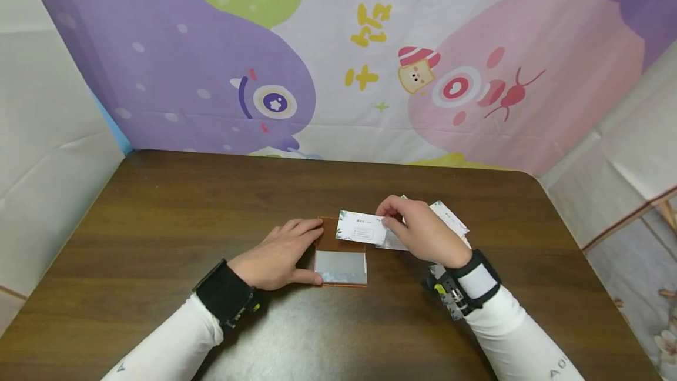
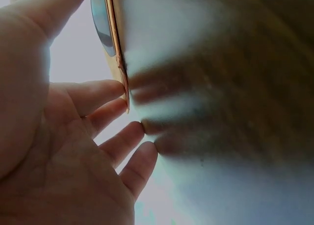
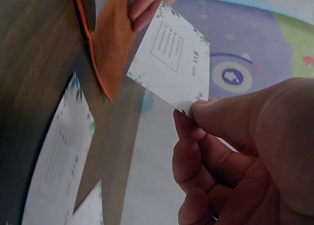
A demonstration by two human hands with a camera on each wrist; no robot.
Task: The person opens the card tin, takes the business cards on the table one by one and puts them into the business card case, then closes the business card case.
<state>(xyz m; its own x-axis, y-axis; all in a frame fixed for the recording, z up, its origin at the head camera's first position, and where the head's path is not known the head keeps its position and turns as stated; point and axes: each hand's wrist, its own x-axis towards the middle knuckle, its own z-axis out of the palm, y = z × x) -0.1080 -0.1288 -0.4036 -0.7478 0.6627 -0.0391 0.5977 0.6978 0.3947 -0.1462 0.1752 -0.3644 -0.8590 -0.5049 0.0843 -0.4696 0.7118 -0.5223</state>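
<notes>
An opened card case lies on the table, its brown flap folded back toward the far side and its silvery metal part nearer the person. My left hand rests at the case's left edge, thumb at the near corner and fingers spread by the flap; the left wrist view shows the fingertips at the thin edge. Between thumb and fingers, my right hand pinches a white business card with green leaf prints by its corner. The card is held up over the flap's right part, as the right wrist view shows.
More white cards lie loosely spread on the brown table beneath and beyond the right hand. A cartoon-printed cloth hangs behind the table's far edge. Pale cloth walls stand at both sides.
</notes>
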